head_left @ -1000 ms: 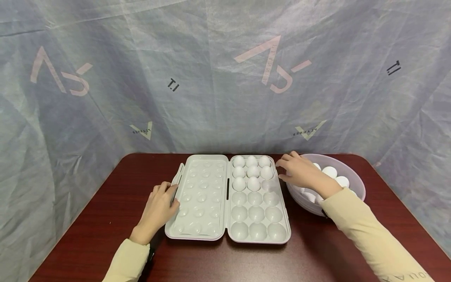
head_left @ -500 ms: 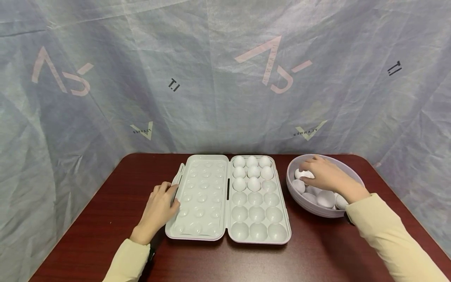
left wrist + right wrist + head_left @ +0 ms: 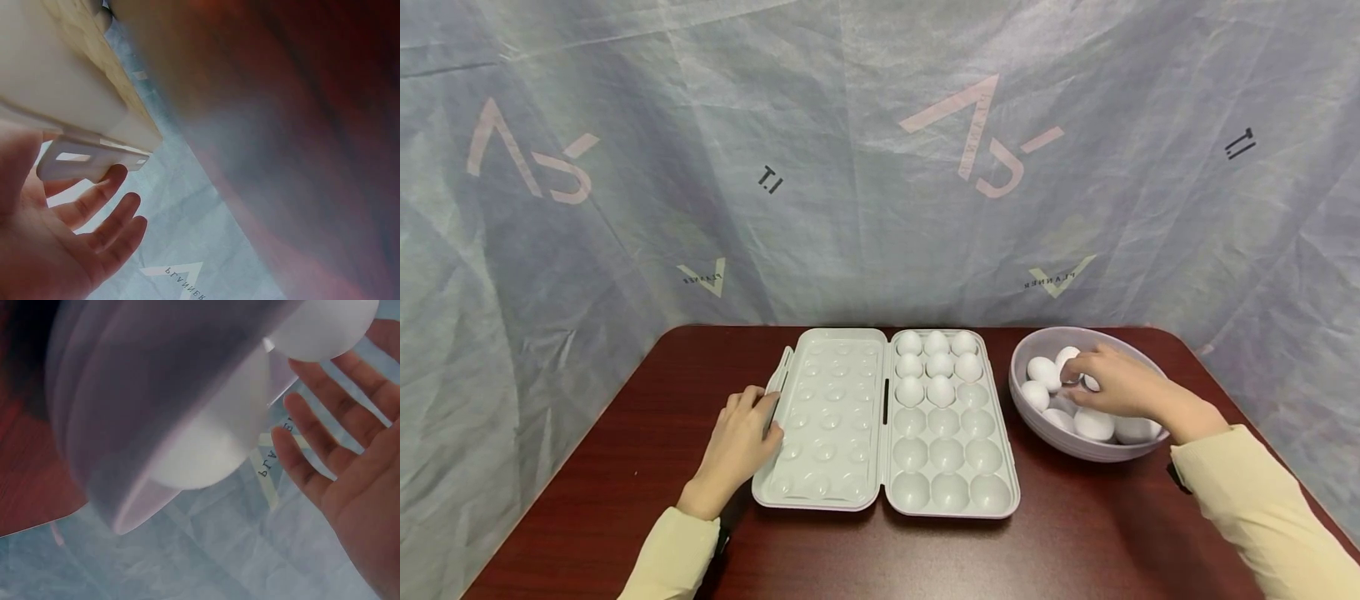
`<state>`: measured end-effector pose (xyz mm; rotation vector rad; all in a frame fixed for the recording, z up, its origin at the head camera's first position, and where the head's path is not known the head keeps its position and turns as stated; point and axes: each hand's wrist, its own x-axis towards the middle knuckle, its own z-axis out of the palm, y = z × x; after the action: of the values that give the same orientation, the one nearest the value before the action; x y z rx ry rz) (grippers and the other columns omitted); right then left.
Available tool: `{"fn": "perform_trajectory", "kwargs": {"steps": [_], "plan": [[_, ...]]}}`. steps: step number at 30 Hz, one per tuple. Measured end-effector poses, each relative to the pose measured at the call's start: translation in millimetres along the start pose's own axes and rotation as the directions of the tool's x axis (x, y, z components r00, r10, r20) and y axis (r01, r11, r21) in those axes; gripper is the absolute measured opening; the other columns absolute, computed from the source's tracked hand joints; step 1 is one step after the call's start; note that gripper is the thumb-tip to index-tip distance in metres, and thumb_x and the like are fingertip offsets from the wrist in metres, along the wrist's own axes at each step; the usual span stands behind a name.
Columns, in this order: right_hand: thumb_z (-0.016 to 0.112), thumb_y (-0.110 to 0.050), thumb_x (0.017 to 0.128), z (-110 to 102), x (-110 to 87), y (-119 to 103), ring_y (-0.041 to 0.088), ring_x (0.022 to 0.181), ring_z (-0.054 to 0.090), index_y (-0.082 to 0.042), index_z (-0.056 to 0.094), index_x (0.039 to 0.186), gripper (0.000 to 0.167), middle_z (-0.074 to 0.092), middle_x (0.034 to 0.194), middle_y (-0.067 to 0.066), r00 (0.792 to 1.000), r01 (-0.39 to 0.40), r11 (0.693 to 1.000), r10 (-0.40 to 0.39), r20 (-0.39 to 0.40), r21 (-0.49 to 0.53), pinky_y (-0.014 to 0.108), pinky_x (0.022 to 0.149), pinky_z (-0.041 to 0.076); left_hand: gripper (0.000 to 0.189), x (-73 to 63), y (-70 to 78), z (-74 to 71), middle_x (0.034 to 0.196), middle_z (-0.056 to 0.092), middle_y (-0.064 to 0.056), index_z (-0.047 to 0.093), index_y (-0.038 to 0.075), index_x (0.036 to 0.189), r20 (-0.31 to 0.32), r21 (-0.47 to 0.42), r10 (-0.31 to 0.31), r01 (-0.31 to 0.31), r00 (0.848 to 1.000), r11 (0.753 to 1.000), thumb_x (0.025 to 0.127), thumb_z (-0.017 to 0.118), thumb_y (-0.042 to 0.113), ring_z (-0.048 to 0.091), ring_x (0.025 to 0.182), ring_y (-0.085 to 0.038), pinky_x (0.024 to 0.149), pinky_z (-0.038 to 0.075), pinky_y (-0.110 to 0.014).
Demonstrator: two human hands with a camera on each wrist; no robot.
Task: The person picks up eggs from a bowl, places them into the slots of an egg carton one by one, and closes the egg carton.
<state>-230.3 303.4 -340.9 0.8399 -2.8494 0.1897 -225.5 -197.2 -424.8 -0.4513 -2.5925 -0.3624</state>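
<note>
A white egg box (image 3: 823,421) lies unfolded on the table, its lid on the left. In its right half, the egg tray (image 3: 946,457) has eggs (image 3: 940,390) filling most of the back three rows of cups. My left hand (image 3: 737,437) holds the lid's left edge; in the left wrist view its fingers curl at the slotted latch flap (image 3: 87,161). My right hand (image 3: 1116,383) is over the lilac bowl (image 3: 1060,437), thumb and fingers spread around an egg (image 3: 1091,382). In the right wrist view that hand's fingers lie along an egg (image 3: 328,328) above the bowl's rim.
More white eggs (image 3: 1043,374) lie in the bowl, which stands to the right of the egg tray. The dark red wooden table (image 3: 625,417) ends at a hanging grey printed cloth (image 3: 850,208) behind and at both sides.
My right hand has moved right from beside the egg tray, over the bowl, to the eggs near its middle. My left hand stays at the lid's edge.
</note>
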Motion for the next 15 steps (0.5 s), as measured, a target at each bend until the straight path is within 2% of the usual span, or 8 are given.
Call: {"fn": "perform_trajectory", "kwargs": {"steps": [5, 11, 15], "plan": [[0.067, -0.018, 0.076, 2, -5.4, 4, 0.015, 0.080, 0.049, -0.019, 0.068, 0.085, 0.009, 0.064, 0.084, -0.007, 1.000, 0.009, 0.999, -0.010, 0.028, 0.034, 0.032, 0.069, 0.039, 0.036, -0.4, 0.4, -0.2, 0.107, 0.055, -0.018, 0.063, 0.000, 0.110, -0.001, 0.002, 0.000, 0.000, 1.000, 1.000, 0.076, 0.060, 0.009, 0.050, 0.095, -0.038, 0.071, 0.041, -0.045], [0.068, -0.021, 0.076, 4, -11.3, 6, 0.016, 0.081, 0.052, -0.021, 0.067, 0.085, 0.009, 0.058, 0.079, -0.013, 0.999, 0.034, 0.997, -0.036, 0.021, 0.064, 0.031, 0.068, 0.041, 0.036, -0.5, 0.4, 0.5, 0.107, 0.055, -0.017, 0.063, 0.000, 0.110, 0.000, 0.002, -0.004, 0.004, 1.000, 1.000, 0.076, 0.060, 0.010, 0.050, 0.095, -0.038, 0.070, 0.041, -0.045], [0.068, -0.023, 0.074, 3, -14.5, 5, 0.013, 0.078, 0.050, -0.021, 0.066, 0.084, 0.011, 0.055, 0.077, -0.016, 0.998, 0.031, 0.997, -0.034, 0.048, 0.070, 0.028, 0.067, 0.040, 0.036, -0.5, 0.0, 0.8, 0.107, 0.055, -0.017, 0.063, 0.000, 0.110, -0.001, 0.005, -0.003, 0.003, 1.000, 1.000, 0.076, 0.060, 0.010, 0.050, 0.094, -0.038, 0.070, 0.041, -0.045]]}}
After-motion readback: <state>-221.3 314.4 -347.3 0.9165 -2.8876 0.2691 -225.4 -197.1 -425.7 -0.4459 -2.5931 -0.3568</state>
